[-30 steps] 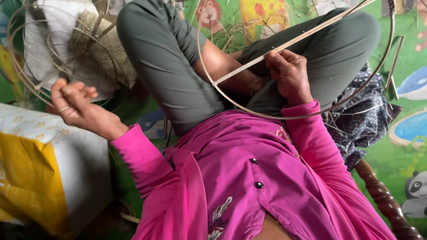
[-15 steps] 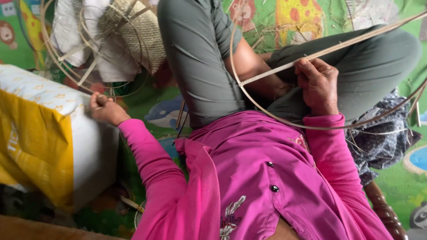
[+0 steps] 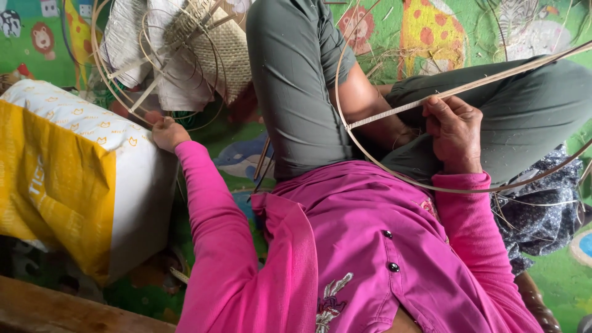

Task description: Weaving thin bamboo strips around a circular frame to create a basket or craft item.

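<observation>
I sit cross-legged in grey trousers and a pink shirt. My right hand (image 3: 453, 132) is closed around a long flat cane strip (image 3: 493, 80) that runs up to the right and bends into a wide loop (image 3: 370, 157) over my lap. My left hand (image 3: 165, 132) reaches out to the left, fingers closed among thin cane strips (image 3: 132, 98) beside a half-woven basket (image 3: 216, 37). What exactly the left fingers pinch is hard to see.
A yellow and white sack (image 3: 74, 172) stands at my left, right under the outstretched arm. A green play mat with animal pictures (image 3: 431, 31) covers the floor. Dark patterned cloth (image 3: 542, 216) lies at right. A wooden edge (image 3: 61, 311) runs along the bottom left.
My left hand has swung from raised in the air down to the cane strips by the basket and sack. The right hand keeps its hold on the strip.
</observation>
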